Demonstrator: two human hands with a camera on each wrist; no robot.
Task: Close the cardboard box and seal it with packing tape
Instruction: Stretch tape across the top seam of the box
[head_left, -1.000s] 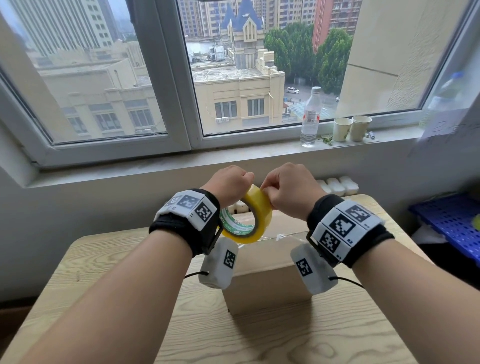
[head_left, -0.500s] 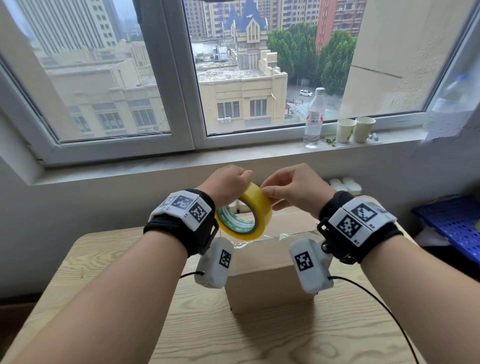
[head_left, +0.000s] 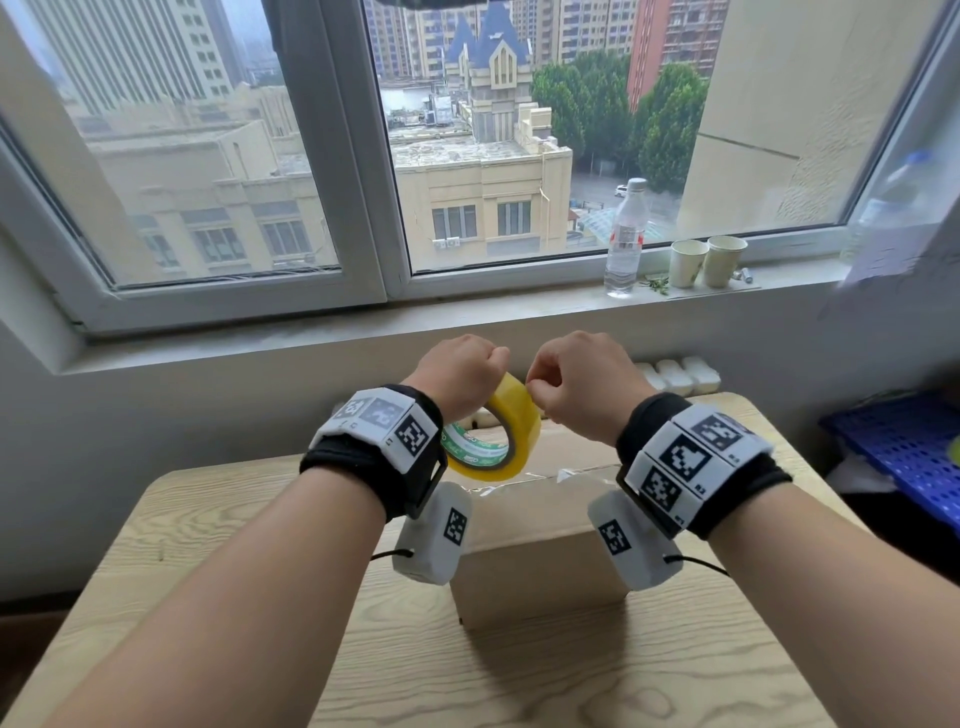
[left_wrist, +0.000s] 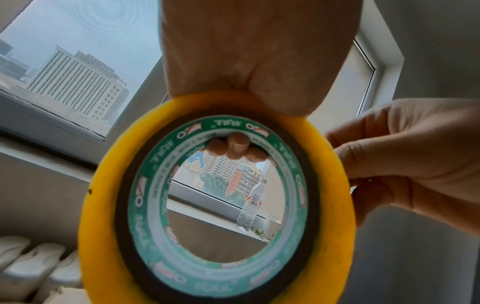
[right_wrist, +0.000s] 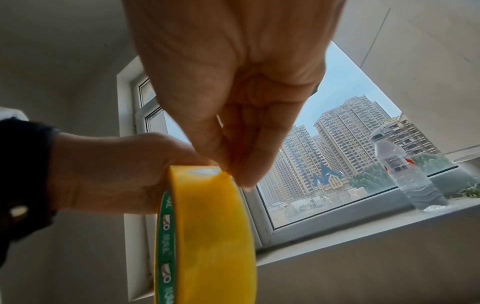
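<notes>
A yellow tape roll (head_left: 511, 421) with a green printed core hangs above the closed cardboard box (head_left: 540, 551) in the head view. My left hand (head_left: 462, 371) grips the roll from the top. In the left wrist view its fingertips (left_wrist: 233, 146) curl through the core of the tape roll (left_wrist: 103, 205). My right hand (head_left: 535, 384) is just right of it. In the right wrist view its thumb and forefinger (right_wrist: 233, 168) pinch at the outer layer on top of the tape roll (right_wrist: 213, 236). A shiny strip of tape (head_left: 519, 480) lies across the box top.
The box stands on a wooden table (head_left: 208, 519) under a window. A water bottle (head_left: 626, 239) and two paper cups (head_left: 688, 262) stand on the sill. A blue crate (head_left: 904, 452) sits at the right, and white rounded blocks (head_left: 675, 374) lie behind the table.
Half a second ago the right hand's fingers were partly spread at the roll; now they are curled into a tight pinch on its top. The left hand and the roll have barely moved.
</notes>
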